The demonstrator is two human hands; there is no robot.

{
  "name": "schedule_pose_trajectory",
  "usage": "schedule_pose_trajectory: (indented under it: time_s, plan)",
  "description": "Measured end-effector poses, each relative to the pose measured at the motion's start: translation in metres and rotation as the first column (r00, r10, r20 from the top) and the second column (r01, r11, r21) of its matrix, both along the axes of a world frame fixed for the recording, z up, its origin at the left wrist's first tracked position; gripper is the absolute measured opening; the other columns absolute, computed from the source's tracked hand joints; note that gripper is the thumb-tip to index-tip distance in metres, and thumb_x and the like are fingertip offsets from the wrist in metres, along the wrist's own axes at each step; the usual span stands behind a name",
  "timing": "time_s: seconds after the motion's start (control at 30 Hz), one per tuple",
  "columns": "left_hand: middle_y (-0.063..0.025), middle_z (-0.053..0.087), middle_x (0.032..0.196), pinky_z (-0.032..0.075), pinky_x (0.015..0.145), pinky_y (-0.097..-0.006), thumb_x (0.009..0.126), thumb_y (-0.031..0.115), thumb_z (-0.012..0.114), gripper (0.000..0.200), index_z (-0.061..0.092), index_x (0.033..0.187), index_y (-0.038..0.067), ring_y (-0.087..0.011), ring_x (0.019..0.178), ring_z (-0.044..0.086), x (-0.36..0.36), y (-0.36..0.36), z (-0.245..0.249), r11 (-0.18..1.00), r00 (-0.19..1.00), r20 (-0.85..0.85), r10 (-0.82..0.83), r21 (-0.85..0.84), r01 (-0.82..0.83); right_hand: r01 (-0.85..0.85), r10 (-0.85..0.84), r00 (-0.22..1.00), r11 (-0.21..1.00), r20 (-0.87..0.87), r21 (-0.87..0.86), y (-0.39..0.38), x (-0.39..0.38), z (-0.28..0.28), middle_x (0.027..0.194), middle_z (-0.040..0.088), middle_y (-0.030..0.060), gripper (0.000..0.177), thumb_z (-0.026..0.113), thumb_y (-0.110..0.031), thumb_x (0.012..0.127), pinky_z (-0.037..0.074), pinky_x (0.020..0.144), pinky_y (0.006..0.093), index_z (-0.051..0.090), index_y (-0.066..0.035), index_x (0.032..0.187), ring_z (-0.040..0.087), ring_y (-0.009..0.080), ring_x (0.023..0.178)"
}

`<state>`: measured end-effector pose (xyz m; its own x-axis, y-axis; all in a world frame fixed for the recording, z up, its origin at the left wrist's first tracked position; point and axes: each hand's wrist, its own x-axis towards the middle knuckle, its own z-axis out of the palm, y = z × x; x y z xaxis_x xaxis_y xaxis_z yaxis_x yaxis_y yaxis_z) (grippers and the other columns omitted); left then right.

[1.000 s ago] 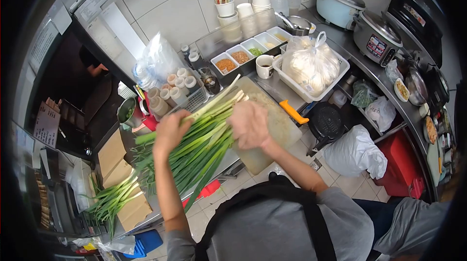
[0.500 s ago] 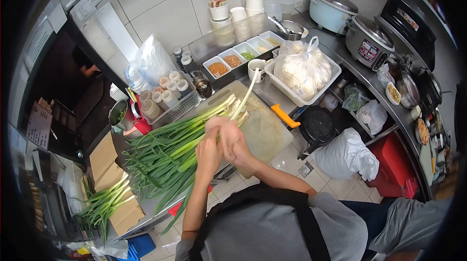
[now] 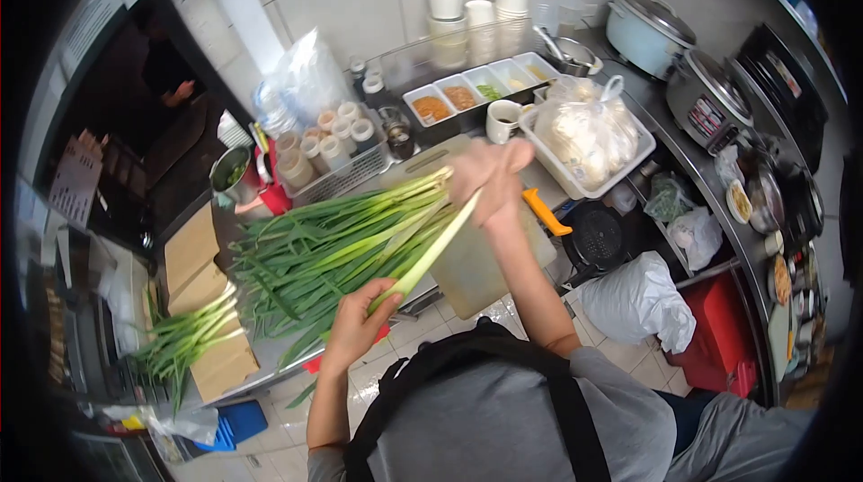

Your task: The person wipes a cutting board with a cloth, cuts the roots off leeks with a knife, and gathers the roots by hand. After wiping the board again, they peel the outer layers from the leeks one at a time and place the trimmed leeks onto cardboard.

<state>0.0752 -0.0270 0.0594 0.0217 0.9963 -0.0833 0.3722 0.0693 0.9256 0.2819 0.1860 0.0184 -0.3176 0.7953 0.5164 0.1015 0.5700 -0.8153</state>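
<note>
Green onions lie in a big pile in front of me, with their white ends by the cutting board. My left hand is closed around the green part of one long stalk, which slants up over the board. My right hand is a blur at its pale end, so I cannot tell how open it is. An orange handle sits at the board's edge. A smaller bunch lies partly on brown cardboard.
</note>
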Motion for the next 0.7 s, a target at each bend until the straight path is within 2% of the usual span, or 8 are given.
schedule_pose_trajectory:
  time_s: [0.13, 0.2, 0.27, 0.3, 0.47, 0.5, 0.63, 0.7]
  plan:
    - [-0.0078, 0.061, 0.076, 0.043, 0.057, -0.0297, 0.086, 0.013, 0.061, 0.018, 0.061, 0.101, 0.004, -0.0146, 0.059, 0.053, -0.056, -0.057, 0.027, 0.986, 0.963, -0.216, 0.163, 0.021, -0.163, 0.166, -0.53, 0.773, 0.699, 0.348, 0.696, 0.013, 0.024, 0.03, 0.087, 0.056, 0.0092, 0.03, 0.054, -0.031, 0.085, 0.044, 0.064, 0.0375, 0.053, -0.004, 0.099, 0.056, 0.0258, 0.075]
    - [-0.0101, 0.064, 0.082, 0.045, 0.059, -0.0342, 0.083, 0.011, 0.061, 0.018, 0.061, 0.101, 0.005, -0.0213, 0.062, 0.058, -0.102, -0.1, 0.034, 0.943, 0.838, -0.434, 0.332, 0.15, -0.296, 0.201, -0.838, 0.514, 0.325, 0.183, 0.924, 0.002, 0.035, 0.037, 0.086, 0.055, 0.0102, 0.032, 0.056, -0.031, 0.082, 0.042, 0.063, 0.0404, 0.054, -0.003, 0.099, 0.054, 0.0286, 0.073]
    - [-0.0125, 0.064, 0.089, 0.046, 0.064, -0.04, 0.079, 0.005, 0.061, 0.02, 0.06, 0.099, 0.005, -0.0303, 0.073, 0.061, -0.147, -0.134, 0.048, 0.85, 0.528, -0.686, 0.5, 0.27, -0.453, 0.223, -0.946, 0.324, 0.097, 0.02, 0.97, -0.016, 0.041, 0.031, 0.085, 0.054, 0.0112, 0.035, 0.058, -0.032, 0.08, 0.04, 0.062, 0.0432, 0.054, -0.003, 0.099, 0.052, 0.0314, 0.071]
    - [-0.0125, 0.063, 0.089, 0.045, 0.067, -0.0412, 0.078, 0.004, 0.06, 0.021, 0.06, 0.098, 0.006, -0.032, 0.076, 0.059, -0.169, -0.147, 0.05, 0.807, 0.415, -0.73, 0.543, 0.317, -0.498, 0.213, -0.904, -0.017, 0.414, 0.427, 0.885, -0.038, 0.043, 0.024, 0.088, 0.054, 0.0121, 0.033, 0.055, -0.03, 0.08, 0.04, 0.069, 0.0431, 0.053, -0.006, 0.103, 0.052, 0.0315, 0.082]
    - [-0.0082, 0.056, 0.102, 0.041, 0.078, -0.0418, 0.081, 0.008, 0.056, 0.018, 0.058, 0.098, 0.012, -0.0311, 0.097, 0.052, -0.328, -0.182, -0.011, 0.745, 0.015, -0.858, 0.514, 0.438, -0.503, 0.256, -0.407, -0.179, 0.86, 0.896, 0.442, -0.048, 0.067, -0.042, 0.126, 0.043, 0.0063, 0.04, 0.04, -0.033, 0.089, 0.027, 0.104, 0.0404, 0.043, -0.012, 0.123, 0.037, 0.0234, 0.122]
    - [-0.0073, 0.056, 0.103, 0.039, 0.082, -0.0444, 0.081, 0.009, 0.056, 0.018, 0.058, 0.098, 0.013, -0.0306, 0.098, 0.052, -0.359, -0.187, -0.03, 0.745, -0.007, -0.858, 0.514, 0.45, -0.492, 0.17, -0.548, -0.13, 0.808, 0.826, 0.563, -0.043, 0.081, -0.072, 0.121, 0.047, 0.0065, 0.037, 0.044, -0.034, 0.086, 0.03, 0.1, 0.0411, 0.047, -0.013, 0.117, 0.041, 0.0239, 0.117]
    - [-0.0082, 0.054, 0.113, 0.032, 0.096, -0.0534, 0.081, 0.011, 0.056, 0.028, 0.057, 0.108, 0.018, -0.0297, 0.107, 0.049, -0.469, -0.184, -0.089, 0.732, -0.079, -0.905, 0.419, 0.388, -0.561, 0.201, -0.45, 0.109, 0.883, 0.886, 0.424, -0.079, 0.034, -0.01, 0.087, 0.057, 0.006, 0.023, 0.057, -0.035, 0.069, 0.036, 0.078, 0.0426, 0.058, -0.015, 0.081, 0.052, 0.0259, 0.089]
    - [-0.0128, 0.048, 0.125, 0.026, 0.1, -0.0567, 0.081, 0.012, 0.057, 0.042, 0.051, 0.121, 0.021, -0.0291, 0.119, 0.043, -0.483, -0.16, -0.111, 0.607, -0.221, -0.923, 0.315, 0.375, -0.701, 0.2, -0.553, 0.045, 0.821, 0.832, 0.535, -0.092, 0.021, -0.002, 0.07, 0.056, 0.0047, 0.016, 0.061, -0.033, 0.061, 0.036, 0.067, 0.0419, 0.059, -0.017, 0.065, 0.054, 0.0252, 0.074]
